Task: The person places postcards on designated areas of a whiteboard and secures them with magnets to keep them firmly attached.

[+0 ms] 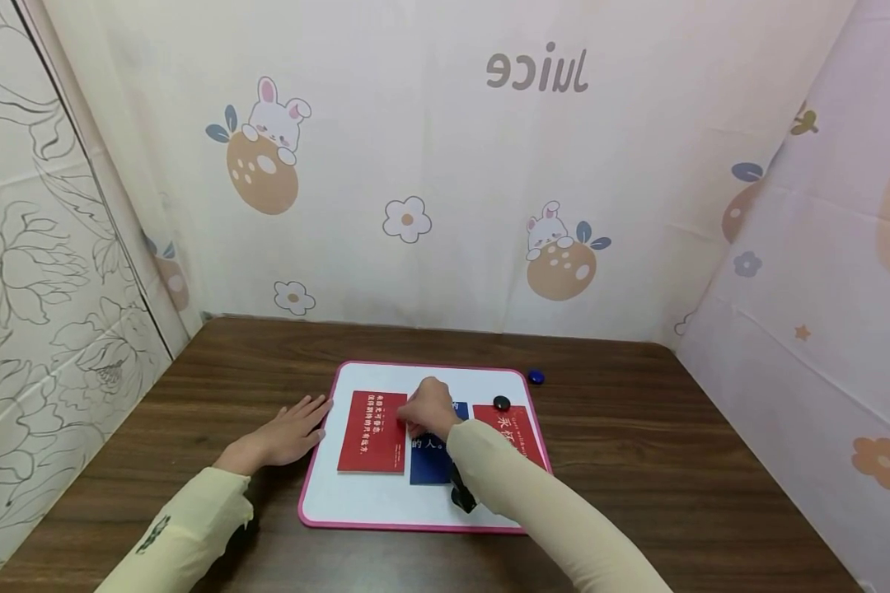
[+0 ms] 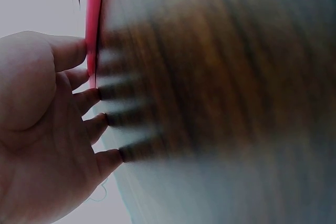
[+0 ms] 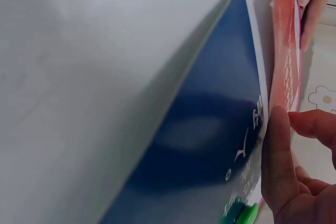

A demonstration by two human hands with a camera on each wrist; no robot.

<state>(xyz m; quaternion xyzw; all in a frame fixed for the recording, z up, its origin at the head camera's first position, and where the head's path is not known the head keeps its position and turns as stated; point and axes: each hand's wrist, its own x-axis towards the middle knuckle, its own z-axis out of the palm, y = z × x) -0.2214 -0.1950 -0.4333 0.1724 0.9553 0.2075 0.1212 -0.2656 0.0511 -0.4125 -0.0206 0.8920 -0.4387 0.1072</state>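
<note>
My right hand (image 1: 428, 409) pinches with thumb and forefinger at the right edge of a left-hand red card (image 1: 363, 449) with white characters. In the right wrist view the fingertips meet at that red card (image 3: 285, 51). A blue card (image 1: 428, 461) lies beside it on a pink-rimmed whiteboard (image 1: 386, 506), partly covered by the hand. At its edge shows a green magnet (image 3: 248, 213). My left hand (image 1: 288, 432) lies with fingers spread, its fingertips at the board's left rim (image 2: 94, 19).
Under a black round magnet (image 1: 501, 403) lies another red card (image 1: 512, 424) on the board's right side. A blue magnet (image 1: 536, 376) sits on the wooden table (image 1: 638, 461) just off the board's upper right corner. Printed curtains (image 1: 445, 280) enclose the table.
</note>
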